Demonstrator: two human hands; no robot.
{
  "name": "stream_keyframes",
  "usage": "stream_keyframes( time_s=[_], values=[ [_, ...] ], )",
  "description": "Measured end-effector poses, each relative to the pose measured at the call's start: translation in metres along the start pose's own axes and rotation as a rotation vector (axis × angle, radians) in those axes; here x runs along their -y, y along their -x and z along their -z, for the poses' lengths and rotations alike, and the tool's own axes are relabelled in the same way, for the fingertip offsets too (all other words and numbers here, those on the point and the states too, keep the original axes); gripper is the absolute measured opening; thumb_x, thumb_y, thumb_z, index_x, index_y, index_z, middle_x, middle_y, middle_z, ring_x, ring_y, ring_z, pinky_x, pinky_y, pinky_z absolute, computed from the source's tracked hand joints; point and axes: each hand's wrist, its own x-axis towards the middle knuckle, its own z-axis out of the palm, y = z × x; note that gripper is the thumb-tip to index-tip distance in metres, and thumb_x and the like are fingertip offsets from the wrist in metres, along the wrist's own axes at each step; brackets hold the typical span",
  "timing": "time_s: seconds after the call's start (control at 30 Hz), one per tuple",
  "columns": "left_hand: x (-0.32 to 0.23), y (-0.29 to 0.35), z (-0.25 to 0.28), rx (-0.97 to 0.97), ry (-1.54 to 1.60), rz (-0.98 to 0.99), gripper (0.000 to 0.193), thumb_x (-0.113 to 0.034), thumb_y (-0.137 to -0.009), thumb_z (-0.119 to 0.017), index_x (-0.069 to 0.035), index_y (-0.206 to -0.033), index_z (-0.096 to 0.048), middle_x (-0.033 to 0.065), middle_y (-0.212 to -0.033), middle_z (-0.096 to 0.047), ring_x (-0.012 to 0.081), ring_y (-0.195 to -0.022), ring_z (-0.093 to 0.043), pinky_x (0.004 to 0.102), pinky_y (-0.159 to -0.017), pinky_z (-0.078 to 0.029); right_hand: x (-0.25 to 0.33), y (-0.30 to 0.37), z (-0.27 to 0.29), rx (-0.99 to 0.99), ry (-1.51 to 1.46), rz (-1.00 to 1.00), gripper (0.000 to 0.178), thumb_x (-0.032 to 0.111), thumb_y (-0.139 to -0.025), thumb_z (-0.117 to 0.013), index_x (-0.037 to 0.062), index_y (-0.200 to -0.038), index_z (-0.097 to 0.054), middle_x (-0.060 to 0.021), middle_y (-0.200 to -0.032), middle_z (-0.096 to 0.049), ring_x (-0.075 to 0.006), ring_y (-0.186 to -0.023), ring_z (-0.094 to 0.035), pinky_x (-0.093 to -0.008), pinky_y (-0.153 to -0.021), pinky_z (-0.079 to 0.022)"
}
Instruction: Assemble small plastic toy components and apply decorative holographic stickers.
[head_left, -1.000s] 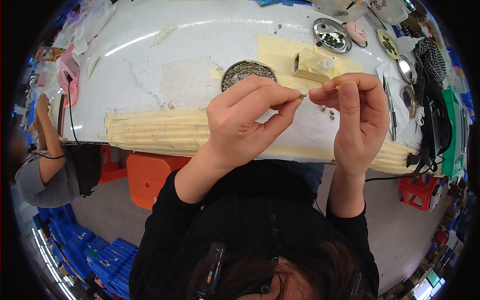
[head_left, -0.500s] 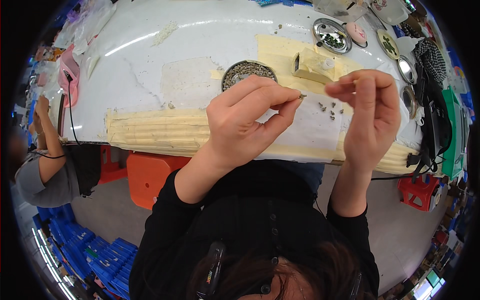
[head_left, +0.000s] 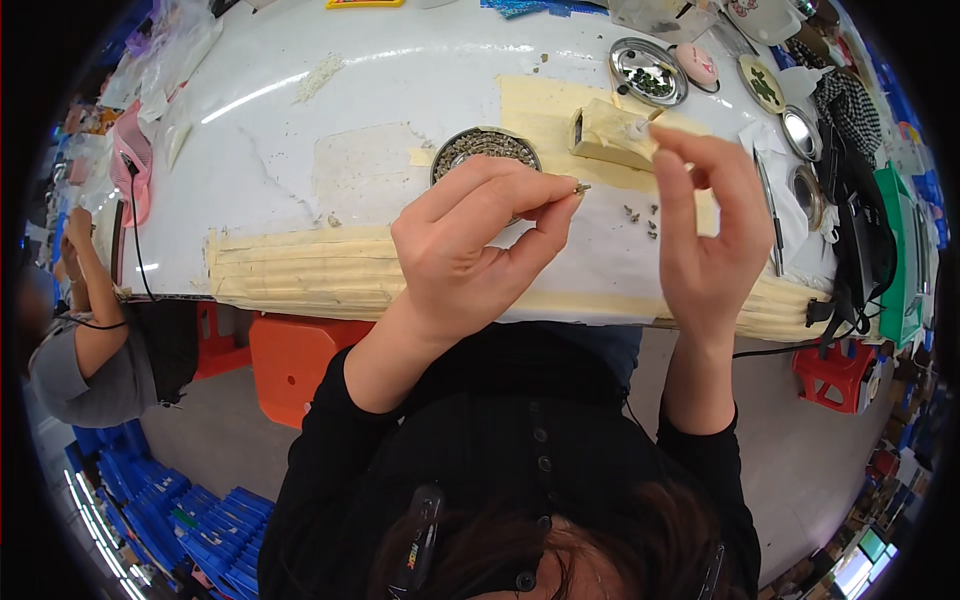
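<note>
My left hand (head_left: 475, 245) pinches a tiny metal piece (head_left: 582, 188) between thumb and forefinger, its end sticking out past the fingertips. My right hand (head_left: 715, 225) is raised to the right, thumb and forefinger drawn close together beside a tape-wrapped block (head_left: 605, 138) with a whitish knob on top. Whatever those right fingertips hold is too small or blurred to make out. Partly behind my left hand stands a round dish (head_left: 505, 140) full of similar small metal pieces. Several loose metal pieces (head_left: 632, 214) lie on white paper (head_left: 610, 265) between my hands.
At the back right are a metal plate (head_left: 620, 65) with dark green bits, a pink oval object (head_left: 697, 65) and a cream dish (head_left: 762, 85). Tweezers (head_left: 769, 210) lie right of my right hand. Padded tape (head_left: 310, 262) covers the table's front edge. Another person (head_left: 85, 340) sits far left.
My right hand has moved up and slightly left, toward the wrapped block. My left hand keeps its pinch on the metal piece. The whole view has shifted a little.
</note>
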Motion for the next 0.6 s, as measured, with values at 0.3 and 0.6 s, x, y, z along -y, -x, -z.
stream_keyframes(
  time_s=[0.3, 0.6],
  values=[
    [0.003, 0.004, -0.003, 0.000, -0.095, -0.081, 0.019, 0.011, -0.071, -0.073, 0.004, -0.088, -0.069, 0.0099, -0.079, -0.067, 0.0154, -0.067, -0.065, 0.0244, -0.060, -0.053, 0.023, 0.023, -0.015, 0.013, -0.060, 0.064, 0.013, 0.000, -0.076, -0.076, 0.0020, -0.088, -0.070, -0.0069, -0.079, -0.065, -0.0181, -0.069, -0.059, -0.0277, -0.060, -0.048],
    [0.005, 0.006, -0.005, -0.024, -0.089, -0.153, 0.021, 0.008, -0.068, -0.076, 0.001, -0.087, -0.070, 0.0091, -0.078, -0.066, 0.0170, -0.066, -0.064, 0.0258, -0.057, -0.053, 0.016, 0.026, -0.013, 0.136, -0.576, -0.365, 0.006, 0.003, -0.084, -0.071, 0.0003, -0.088, -0.067, -0.0041, -0.078, -0.064, -0.0114, -0.071, -0.057, -0.0240, -0.065, -0.046]
  ],
)
